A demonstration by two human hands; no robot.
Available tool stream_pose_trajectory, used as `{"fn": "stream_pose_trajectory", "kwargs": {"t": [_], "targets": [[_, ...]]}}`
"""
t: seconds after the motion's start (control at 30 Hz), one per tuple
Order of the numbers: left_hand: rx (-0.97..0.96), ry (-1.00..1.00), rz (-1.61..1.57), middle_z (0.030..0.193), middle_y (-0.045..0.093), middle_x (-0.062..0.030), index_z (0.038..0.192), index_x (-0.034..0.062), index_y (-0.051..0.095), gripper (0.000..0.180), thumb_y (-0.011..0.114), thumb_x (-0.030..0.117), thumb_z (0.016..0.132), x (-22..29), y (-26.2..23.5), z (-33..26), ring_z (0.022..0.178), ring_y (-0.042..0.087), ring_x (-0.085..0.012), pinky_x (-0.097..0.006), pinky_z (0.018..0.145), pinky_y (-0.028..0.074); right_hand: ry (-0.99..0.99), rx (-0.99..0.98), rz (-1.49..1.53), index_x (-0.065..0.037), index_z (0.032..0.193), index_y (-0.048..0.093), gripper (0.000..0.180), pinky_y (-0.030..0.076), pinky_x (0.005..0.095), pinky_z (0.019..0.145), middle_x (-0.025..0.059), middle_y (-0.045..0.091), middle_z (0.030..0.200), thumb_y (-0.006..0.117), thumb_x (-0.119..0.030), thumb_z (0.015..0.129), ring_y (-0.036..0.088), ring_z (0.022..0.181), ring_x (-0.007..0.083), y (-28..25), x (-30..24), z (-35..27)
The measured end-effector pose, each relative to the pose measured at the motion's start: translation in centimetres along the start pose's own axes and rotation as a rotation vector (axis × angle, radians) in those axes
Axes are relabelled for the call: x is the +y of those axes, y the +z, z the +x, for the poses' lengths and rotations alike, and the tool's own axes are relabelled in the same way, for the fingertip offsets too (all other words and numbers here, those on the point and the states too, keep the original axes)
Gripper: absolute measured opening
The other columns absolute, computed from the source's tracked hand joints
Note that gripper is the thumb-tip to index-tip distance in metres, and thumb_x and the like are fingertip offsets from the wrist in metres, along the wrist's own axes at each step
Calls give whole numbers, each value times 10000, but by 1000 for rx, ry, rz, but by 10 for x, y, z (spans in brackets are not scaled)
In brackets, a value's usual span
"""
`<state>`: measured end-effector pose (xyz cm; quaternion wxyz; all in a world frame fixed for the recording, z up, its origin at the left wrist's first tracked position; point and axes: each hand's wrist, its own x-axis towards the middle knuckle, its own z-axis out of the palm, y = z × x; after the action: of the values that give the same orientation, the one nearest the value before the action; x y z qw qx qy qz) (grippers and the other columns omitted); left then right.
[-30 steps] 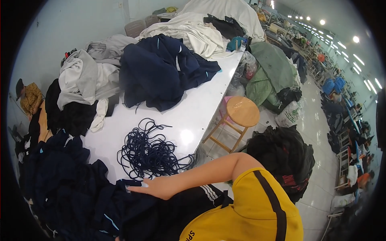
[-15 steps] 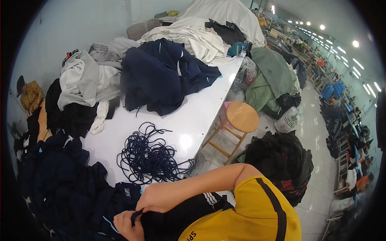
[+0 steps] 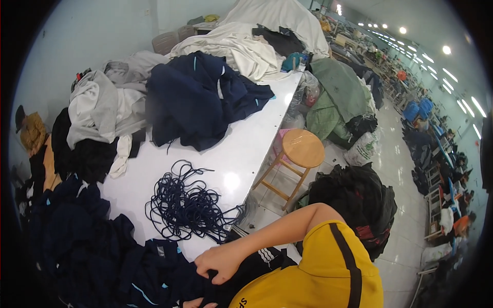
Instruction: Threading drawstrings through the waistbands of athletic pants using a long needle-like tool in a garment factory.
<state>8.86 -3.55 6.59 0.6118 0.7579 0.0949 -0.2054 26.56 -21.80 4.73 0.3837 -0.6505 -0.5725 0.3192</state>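
My right hand is closed on the edge of a navy garment with light-blue trim, near the table's front. Lower down, at the picture's bottom edge, the fingers of my left hand show beside my body, closed on the same dark cloth; the rest of that hand is hidden. Beyond my right hand lies a tangled heap of navy drawcords on the white table. More navy garments are bunched to the left of my hands.
Farther back on the table are a navy garment pile, grey garments and white fabric. To the right stand a wooden stool, a black bundle and green sacks. Another person is at the far left.
My right hand has moved right and slightly down, away from my left hand, with the cloth in it. My left hand has moved down and right, mostly out of view.
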Motion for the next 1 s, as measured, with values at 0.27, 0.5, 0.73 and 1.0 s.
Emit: {"fn": "stream_pose_trajectory", "kwargs": {"t": [0.27, 0.5, 0.73, 1.0], "targets": [[284, 247, 221, 959, 680, -165, 1034, -81, 629, 217, 579, 39, 860, -28, 12, 33, 900, 624, -217, -324, 828, 476, -149, 83, 170, -47, 1199, 464, 788, 447, 396, 830, 185, 542, 1092, 830, -343, 567, 544, 1022, 354, 28, -8, 19], [516, 368, 410, 921, 664, -219, 958, -48, 656, 170, 627, 37, 814, -21, 15, 17, 858, 652, -332, -372, 770, 498, 99, -19, -3, -37, 931, 670, 330, 488, 417, 658, 180, 651, 751, 736, -260, 696, 629, 752, 360, 6, -24, 19], [494, 190, 193, 841, 665, -163, 876, -33, 653, 172, 692, 80, 751, -25, 5, 9, 785, 654, -293, -318, 696, 495, 156, 149, -126, -116, 793, 685, 206, 467, 384, 543, 123, 609, 643, 685, -321, 776, 613, 624, 320, -19, -16, 3], [-171, 12, -340, 830, 673, -39, 992, -35, 648, 245, 713, 128, 821, -35, -2, -6, 777, 534, -29, -219, 694, 458, 114, -49, -138, -78, 728, 650, 139, 456, 354, 593, 62, 615, 651, 732, -189, 708, 562, 635, 283, -33, -38, -4]]}}
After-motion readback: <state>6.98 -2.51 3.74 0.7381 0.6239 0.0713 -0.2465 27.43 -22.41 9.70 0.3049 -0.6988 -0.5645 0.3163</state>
